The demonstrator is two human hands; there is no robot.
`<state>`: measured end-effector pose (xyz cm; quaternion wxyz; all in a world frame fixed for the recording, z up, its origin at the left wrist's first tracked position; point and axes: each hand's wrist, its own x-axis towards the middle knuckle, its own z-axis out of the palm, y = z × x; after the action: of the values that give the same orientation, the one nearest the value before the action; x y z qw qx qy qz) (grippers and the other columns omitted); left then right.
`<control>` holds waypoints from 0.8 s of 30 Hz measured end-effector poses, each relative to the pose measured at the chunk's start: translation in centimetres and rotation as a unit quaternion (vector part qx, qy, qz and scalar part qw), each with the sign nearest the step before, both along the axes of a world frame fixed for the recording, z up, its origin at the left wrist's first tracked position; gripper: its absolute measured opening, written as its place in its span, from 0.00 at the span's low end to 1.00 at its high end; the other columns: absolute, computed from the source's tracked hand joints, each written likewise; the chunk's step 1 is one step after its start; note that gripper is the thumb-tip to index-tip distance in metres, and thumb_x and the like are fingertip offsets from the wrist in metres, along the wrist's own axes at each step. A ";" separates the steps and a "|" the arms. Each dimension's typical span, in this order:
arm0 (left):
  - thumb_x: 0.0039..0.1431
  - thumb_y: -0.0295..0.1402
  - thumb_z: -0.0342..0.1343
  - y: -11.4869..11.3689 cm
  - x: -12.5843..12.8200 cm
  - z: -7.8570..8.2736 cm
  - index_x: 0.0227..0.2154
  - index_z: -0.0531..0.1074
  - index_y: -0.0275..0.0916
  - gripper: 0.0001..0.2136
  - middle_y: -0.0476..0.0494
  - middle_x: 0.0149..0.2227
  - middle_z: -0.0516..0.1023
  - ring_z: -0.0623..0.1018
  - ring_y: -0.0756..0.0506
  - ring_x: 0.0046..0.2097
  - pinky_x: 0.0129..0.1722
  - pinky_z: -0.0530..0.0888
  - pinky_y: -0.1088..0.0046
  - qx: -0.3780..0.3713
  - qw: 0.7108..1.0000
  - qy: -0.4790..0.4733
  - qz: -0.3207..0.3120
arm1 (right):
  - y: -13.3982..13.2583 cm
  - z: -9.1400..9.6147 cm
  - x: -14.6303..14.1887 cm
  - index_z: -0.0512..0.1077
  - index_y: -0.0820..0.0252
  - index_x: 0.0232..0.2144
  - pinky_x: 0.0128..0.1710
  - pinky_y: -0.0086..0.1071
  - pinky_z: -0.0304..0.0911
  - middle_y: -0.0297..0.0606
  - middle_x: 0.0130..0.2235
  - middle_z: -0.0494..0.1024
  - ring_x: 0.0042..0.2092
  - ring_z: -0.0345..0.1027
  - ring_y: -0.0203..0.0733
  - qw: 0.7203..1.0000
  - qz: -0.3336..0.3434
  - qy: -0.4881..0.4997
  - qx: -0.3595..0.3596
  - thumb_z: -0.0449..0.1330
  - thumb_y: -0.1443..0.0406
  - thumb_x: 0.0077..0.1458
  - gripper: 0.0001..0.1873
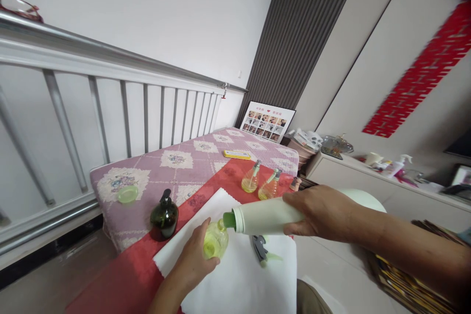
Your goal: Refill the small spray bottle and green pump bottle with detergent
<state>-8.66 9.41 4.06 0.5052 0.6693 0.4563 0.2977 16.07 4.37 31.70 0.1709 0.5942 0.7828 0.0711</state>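
My left hand (195,255) is wrapped round a small yellow-green bottle (216,239) with no sprayer on it, held over a white cloth (239,279). My right hand (324,213) grips a large white bottle (267,216) tipped on its side. Its green spout (228,220) touches the small bottle's mouth. A grey and green spray head (263,250) lies loose on the cloth just below the white bottle.
A dark green pump bottle (164,217) stands left of the cloth on the red fabric (121,274). Two yellow spray bottles (251,177) (270,185) stand behind. A green lid (127,194) and yellow case (237,154) lie on the purple quilt. Metal railing on the left, cluttered cabinet on the right.
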 end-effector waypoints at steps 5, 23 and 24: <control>0.45 0.30 0.60 -0.1 -0.1 0.5 0.71 0.48 0.37 0.48 0.35 0.74 0.56 0.59 0.36 0.73 0.74 0.56 0.56 -0.006 1.000 0.007 -0.003 | 0.1 -0.1 0.1 0.73 0.54 0.30 0.28 0.35 0.43 0.39 0.28 0.80 0.28 0.69 0.46 1.000 -0.010 0.027 0.001 0.65 0.49 0.55 0.16; 0.42 0.31 0.60 0.4 0.3 0.0 0.71 0.47 0.33 0.50 0.32 0.74 0.56 0.59 0.35 0.73 0.74 0.56 0.57 0.000 1.000 0.022 -0.010 | -0.6 -1.5 1.6 0.75 0.57 0.37 0.31 0.37 0.56 0.50 0.38 0.85 0.37 0.79 0.58 0.997 -0.040 0.056 -0.023 0.61 0.45 0.58 0.22; 0.42 0.31 0.60 0.5 0.4 -0.2 0.71 0.47 0.32 0.50 0.31 0.73 0.56 0.59 0.35 0.73 0.74 0.55 0.57 -0.001 1.000 0.024 -0.010 | -0.6 -1.8 2.0 0.76 0.57 0.37 0.32 0.38 0.58 0.50 0.37 0.85 0.37 0.79 0.58 0.996 -0.053 0.070 -0.020 0.62 0.44 0.57 0.23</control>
<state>-8.21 9.90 3.88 0.4977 0.6805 0.4618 0.2755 18.09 3.81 29.95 0.1314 0.6348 0.7614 0.0045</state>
